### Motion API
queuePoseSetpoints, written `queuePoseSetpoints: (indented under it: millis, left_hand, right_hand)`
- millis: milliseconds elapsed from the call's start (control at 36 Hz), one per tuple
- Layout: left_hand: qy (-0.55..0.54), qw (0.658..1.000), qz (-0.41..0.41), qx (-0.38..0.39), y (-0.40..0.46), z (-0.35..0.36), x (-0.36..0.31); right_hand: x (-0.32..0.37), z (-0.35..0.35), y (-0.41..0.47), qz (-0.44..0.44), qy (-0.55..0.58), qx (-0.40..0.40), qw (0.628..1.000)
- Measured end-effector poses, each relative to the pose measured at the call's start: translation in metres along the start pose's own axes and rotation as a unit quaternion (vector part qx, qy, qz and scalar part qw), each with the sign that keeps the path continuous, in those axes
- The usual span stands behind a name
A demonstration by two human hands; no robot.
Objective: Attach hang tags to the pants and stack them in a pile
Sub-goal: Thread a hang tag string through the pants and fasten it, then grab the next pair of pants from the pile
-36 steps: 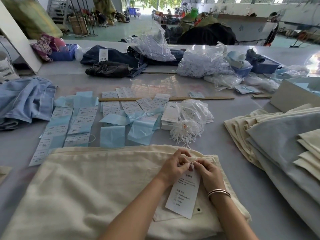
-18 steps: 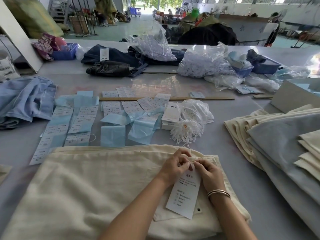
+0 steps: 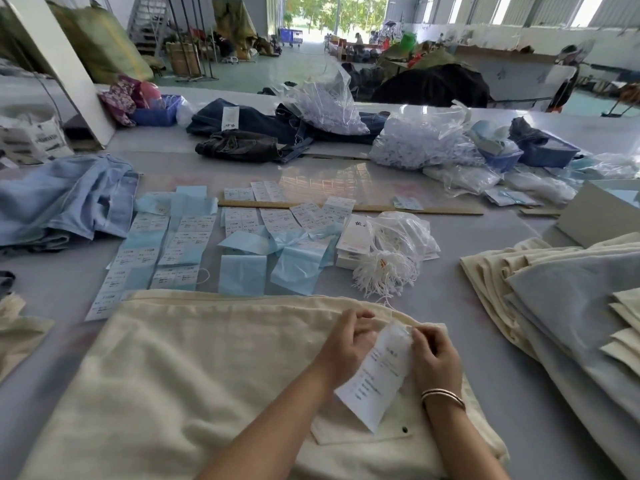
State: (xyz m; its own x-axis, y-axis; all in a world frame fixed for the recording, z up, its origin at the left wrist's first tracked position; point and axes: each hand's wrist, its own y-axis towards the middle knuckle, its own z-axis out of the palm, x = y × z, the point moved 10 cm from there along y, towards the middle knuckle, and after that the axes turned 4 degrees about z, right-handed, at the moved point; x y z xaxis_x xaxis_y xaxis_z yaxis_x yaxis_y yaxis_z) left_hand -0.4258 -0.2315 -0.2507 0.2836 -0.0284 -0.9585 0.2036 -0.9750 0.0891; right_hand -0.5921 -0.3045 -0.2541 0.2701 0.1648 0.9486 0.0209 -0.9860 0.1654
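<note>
At near edge of surface (image 3: 433, 299), I see left hand (image 3: 346, 344) and right hand (image 3: 434, 358) pinching top of white hang tag (image 3: 375, 379), fingers curled, tag slanting over cream pants (image 3: 194, 375). Bundle of white strings (image 3: 381, 271) just beyond. Folded pants pile (image 3: 554, 289) at right edge.

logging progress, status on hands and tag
Left hand and right hand both pinching top of hang tag. Tag over cream pants. Nothing in the way.

both hands (image 3: 391, 351) close together, fingers curled
</note>
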Motion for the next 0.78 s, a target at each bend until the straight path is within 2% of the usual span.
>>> queuePoseSetpoints:
  millis: [83, 139, 222, 278, 333, 389, 444, 528, 583, 639, 694, 722, 778]
  left_hand:
    - [0.106, 0.988, 0.035, -0.104, -0.033, -0.065, 0.004]
    - [0.241, 0.947, 0.01, -0.212, -0.066, -0.131, 0.016]
    - [0.403, 0.843, -0.15, -0.323, -0.135, -0.236, 0.049]
    - [0.424, 0.786, -0.285, -0.35, -0.186, -0.29, 0.07]
    - [0.375, 0.764, -0.384, -0.359, -0.226, -0.325, 0.086]
    - [0.298, 0.782, -0.422, -0.349, -0.244, -0.342, 0.099]
    - [0.214, 0.826, -0.421, -0.307, -0.243, -0.343, 0.106]
    - [0.179, 0.869, -0.376, -0.266, -0.23, -0.333, 0.086]
    - [0.186, 0.891, -0.316, -0.268, -0.215, -0.329, 0.051]
    - [0.214, 0.907, -0.251, -0.261, -0.197, -0.319, 0.008]
    - [0.242, 0.923, -0.177, -0.243, -0.183, -0.303, -0.036]
    - [0.255, 0.928, -0.14, -0.232, -0.178, -0.294, -0.057]
    - [0.263, 0.939, -0.067, -0.213, -0.173, -0.274, -0.093]
  right_hand:
    - [-0.017, -0.016, 0.004, 0.061, 0.08, -0.058, 0.993]
    - [-0.029, -0.025, 0.005, 0.103, 0.105, -0.1, 0.984]
    - [-0.034, -0.033, 0.004, 0.127, 0.107, -0.133, 0.977]
    - [-0.025, -0.033, 0.002, 0.11, 0.119, -0.134, 0.978]
    - [-0.01, -0.027, -0.002, 0.073, 0.12, -0.118, 0.983]
    - [0.011, -0.016, -0.01, 0.036, 0.087, -0.101, 0.99]
    - [0.036, 0.007, -0.022, -0.007, 0.027, -0.059, 0.998]
    - [0.096, 0.072, -0.065, -0.118, -0.038, 0.094, 0.988]
    - [0.142, 0.121, -0.113, -0.24, -0.092, 0.229, 0.939]
    - [0.168, 0.169, -0.165, -0.353, -0.2, 0.353, 0.843]
    - [0.189, 0.198, -0.198, -0.422, -0.249, 0.409, 0.77]
    - [0.206, 0.206, -0.208, -0.45, -0.233, 0.413, 0.757]
    - [0.245, 0.212, -0.217, -0.492, -0.184, 0.392, 0.756]
